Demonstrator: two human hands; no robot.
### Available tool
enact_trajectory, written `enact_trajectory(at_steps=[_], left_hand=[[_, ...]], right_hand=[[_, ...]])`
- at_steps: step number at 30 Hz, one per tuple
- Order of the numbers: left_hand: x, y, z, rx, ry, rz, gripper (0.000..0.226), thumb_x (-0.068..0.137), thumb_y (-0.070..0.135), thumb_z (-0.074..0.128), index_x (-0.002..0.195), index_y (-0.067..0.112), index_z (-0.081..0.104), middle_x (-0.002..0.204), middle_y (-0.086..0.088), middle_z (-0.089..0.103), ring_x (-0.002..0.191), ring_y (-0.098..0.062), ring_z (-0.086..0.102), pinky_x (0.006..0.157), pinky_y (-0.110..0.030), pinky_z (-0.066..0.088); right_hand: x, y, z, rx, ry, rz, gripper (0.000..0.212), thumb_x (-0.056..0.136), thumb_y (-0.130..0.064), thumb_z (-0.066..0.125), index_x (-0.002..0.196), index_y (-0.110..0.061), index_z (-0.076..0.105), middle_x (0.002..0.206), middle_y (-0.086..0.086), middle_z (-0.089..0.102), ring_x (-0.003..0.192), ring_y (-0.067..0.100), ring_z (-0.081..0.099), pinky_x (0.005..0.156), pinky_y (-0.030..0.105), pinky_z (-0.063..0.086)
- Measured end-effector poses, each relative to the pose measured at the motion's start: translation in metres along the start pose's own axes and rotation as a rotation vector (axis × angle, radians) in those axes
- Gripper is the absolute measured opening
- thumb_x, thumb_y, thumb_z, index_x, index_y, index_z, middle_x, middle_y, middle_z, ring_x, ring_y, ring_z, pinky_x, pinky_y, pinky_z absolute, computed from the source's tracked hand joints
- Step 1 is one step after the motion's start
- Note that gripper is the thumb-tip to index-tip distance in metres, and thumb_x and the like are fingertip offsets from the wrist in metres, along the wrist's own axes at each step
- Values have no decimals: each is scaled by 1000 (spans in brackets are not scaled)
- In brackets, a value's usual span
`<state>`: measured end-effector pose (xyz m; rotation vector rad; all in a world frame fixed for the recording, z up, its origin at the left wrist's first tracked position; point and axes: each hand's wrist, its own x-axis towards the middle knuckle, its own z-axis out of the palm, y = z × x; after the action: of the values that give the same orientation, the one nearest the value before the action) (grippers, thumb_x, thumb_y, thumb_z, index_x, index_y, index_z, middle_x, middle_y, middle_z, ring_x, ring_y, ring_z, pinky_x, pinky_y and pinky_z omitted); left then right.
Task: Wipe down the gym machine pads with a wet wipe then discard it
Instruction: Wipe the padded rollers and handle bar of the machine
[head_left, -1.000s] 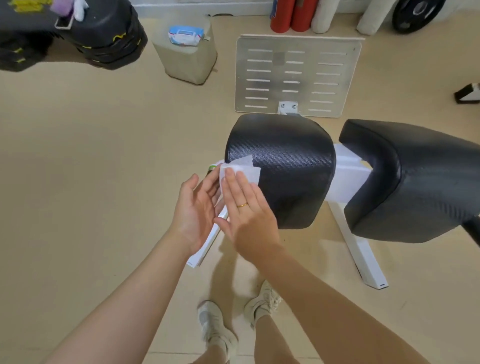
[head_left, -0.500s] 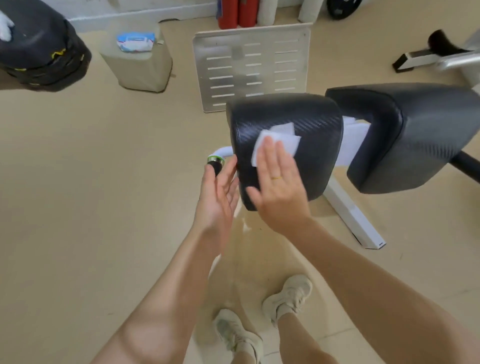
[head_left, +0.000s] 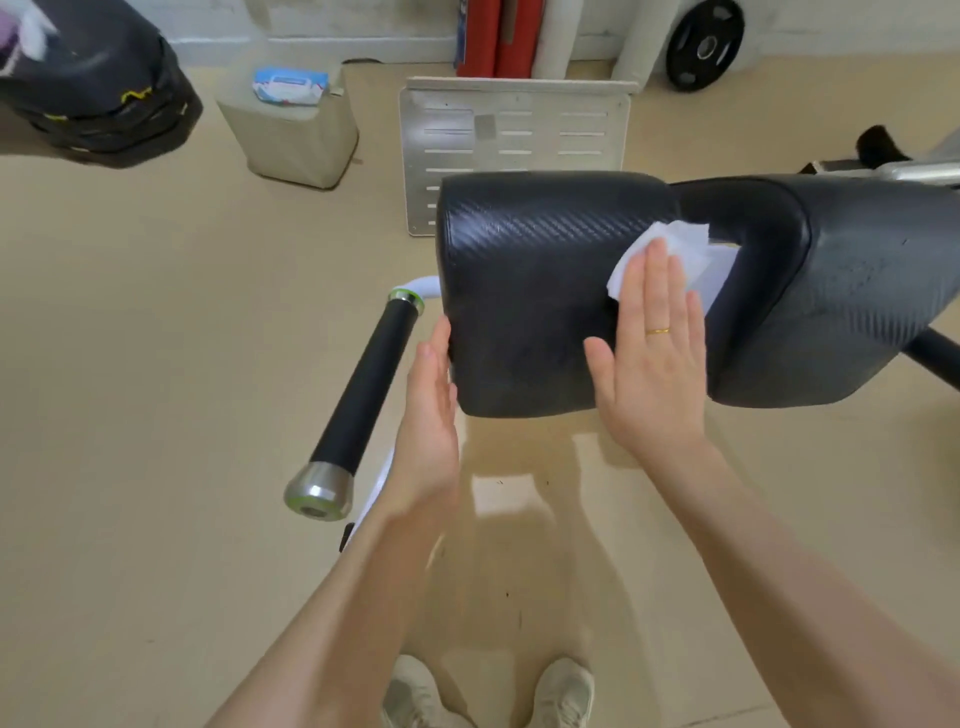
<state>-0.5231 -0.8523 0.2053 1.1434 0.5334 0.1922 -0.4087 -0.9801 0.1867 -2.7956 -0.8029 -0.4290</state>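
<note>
A: Right hand (head_left: 652, 353)?
B: Flat, fingers extended, pressed the wet wipe (head_left: 670, 254) against the near pad (head_left: 535, 291) at its right edge.
A: Left hand (head_left: 428, 415)?
B: Flat, unclenched, touched the pad's left side, empty.

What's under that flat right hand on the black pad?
A white wet wipe is pressed under the right hand against the near pad; only its upper part shows, the rest is covered by the fingers.

The wet wipe (head_left: 670, 254) lies on the near pad (head_left: 540, 291) at its three-o'clock edge, under the right hand (head_left: 649, 358). A second pad (head_left: 831, 291) sits at three o'clock; the handle (head_left: 363, 384) at nine; the wipes pack (head_left: 290, 85) on a block (head_left: 296, 140) at eleven.
</note>
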Motion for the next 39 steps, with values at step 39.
enact_trajectory(at_steps=[39], left_hand=[[45, -82, -35, 149, -188, 555, 43, 103, 25, 17, 145, 30, 27, 138, 23, 44, 131, 5, 36, 113, -26, 24]], right_hand=[[-35, -4, 89, 114, 530, -161, 60, 90, -32, 35, 140, 2, 31, 149, 16, 29, 138, 26, 25, 112, 35, 17]])
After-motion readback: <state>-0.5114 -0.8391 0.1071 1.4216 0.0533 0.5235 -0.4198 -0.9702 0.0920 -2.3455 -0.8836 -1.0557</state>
